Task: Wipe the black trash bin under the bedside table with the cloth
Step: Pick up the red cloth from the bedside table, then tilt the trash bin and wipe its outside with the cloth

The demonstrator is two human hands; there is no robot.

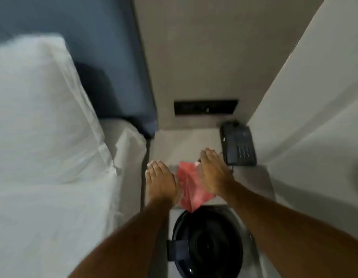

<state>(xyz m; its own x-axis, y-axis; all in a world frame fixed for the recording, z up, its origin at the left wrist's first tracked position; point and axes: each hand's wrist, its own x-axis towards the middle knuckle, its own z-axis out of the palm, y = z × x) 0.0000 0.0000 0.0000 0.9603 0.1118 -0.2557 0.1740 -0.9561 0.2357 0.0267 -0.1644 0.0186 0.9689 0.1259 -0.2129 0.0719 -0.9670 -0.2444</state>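
Landmark: the pale grey flat-topped bedside table (186, 141), set between the white-sheeted bed (44, 177) and the off-white side wall (314, 97).

The round glossy black trash bin (208, 243) stands on the floor at the table's near edge, seen from above, with a dark flat tab projecting from its bed side. The view is blurred; the bin's contents cannot be made out.

The crumpled pink cloth (189, 185) lies on the tabletop near its front edge, one corner hanging over the edge above the bin.

The left hand (161, 181) rests palm down on the table's bed-side front corner, fingers extended, gripping nothing. The right hand (214, 171) lies flat and spread on the cloth's far side, pressing rather than clutching it.

A dark push-button desk telephone (237, 144) sits on the table's wall side. A black rectangular switch panel (206, 107) is set in the back wall above the table.
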